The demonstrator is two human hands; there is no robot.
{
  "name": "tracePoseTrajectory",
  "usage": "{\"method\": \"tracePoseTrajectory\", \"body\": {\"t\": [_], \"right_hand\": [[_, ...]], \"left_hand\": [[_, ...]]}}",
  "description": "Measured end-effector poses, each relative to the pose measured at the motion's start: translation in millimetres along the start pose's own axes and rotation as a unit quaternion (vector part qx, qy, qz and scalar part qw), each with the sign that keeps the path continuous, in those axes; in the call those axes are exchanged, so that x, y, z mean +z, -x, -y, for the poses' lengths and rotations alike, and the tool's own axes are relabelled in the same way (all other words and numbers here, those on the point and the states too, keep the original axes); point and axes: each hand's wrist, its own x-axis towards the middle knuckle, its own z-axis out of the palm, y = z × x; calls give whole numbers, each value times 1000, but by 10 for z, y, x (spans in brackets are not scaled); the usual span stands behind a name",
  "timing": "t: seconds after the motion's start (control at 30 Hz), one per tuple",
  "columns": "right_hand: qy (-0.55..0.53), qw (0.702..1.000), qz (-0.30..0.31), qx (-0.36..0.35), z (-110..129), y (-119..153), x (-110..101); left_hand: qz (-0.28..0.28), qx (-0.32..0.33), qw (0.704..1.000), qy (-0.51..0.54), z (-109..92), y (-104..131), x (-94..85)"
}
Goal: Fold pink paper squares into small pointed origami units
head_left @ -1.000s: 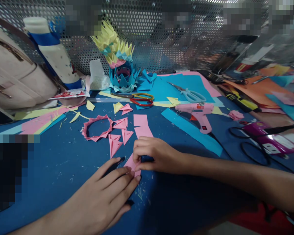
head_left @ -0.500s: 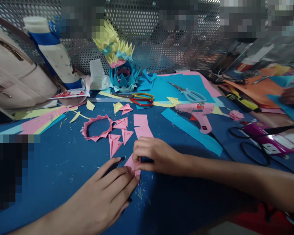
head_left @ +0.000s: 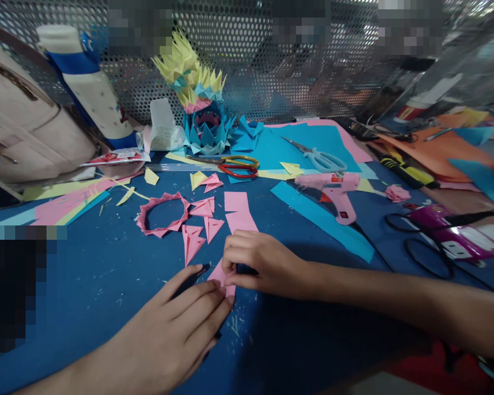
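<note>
A small piece of pink paper (head_left: 217,272) lies folded on the blue table, partly hidden under my fingers. My left hand (head_left: 193,318) rests flat with its fingers stretched out, their tips pressing the paper's near edge. From the right, my right hand (head_left: 257,260) pinches the same paper between thumb and curled fingers. Just beyond it lie flat pink paper rectangles (head_left: 236,202). To their left are several folded pink triangles (head_left: 192,244) and a ring of joined pink paper pieces (head_left: 162,215).
A pink glue gun (head_left: 331,189) lies at right, its cord running toward a purple power strip (head_left: 448,233). Scissors with red and yellow handles (head_left: 239,164), blue scissors (head_left: 321,158), a paper model (head_left: 206,120), a bottle (head_left: 90,93) and a bag (head_left: 28,115) line the back.
My hands and the pink paper stay almost still. Another person's hand, earlier at the far right edge over the papers, is out of view now.
</note>
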Motion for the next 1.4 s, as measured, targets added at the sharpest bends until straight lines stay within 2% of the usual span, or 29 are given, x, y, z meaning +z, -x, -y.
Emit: {"method": "tracePoseTrajectory", "body": {"t": [0.57, 0.8, 0.9, 1.4], "right_hand": [[-2, 1000, -13, -10, -1, 10, 8], [-1, 1000, -10, -10, 4, 4, 4], [-1, 1000, -5, -6, 4, 2, 2], [3, 1000, -2, -14, 7, 5, -6]], "left_hand": [[-2, 1, 1000, -6, -5, -11, 0], [24, 23, 999, -13, 26, -15, -48], [19, 27, 999, -9, 35, -17, -74], [53, 20, 998, 21, 57, 14, -127]]}}
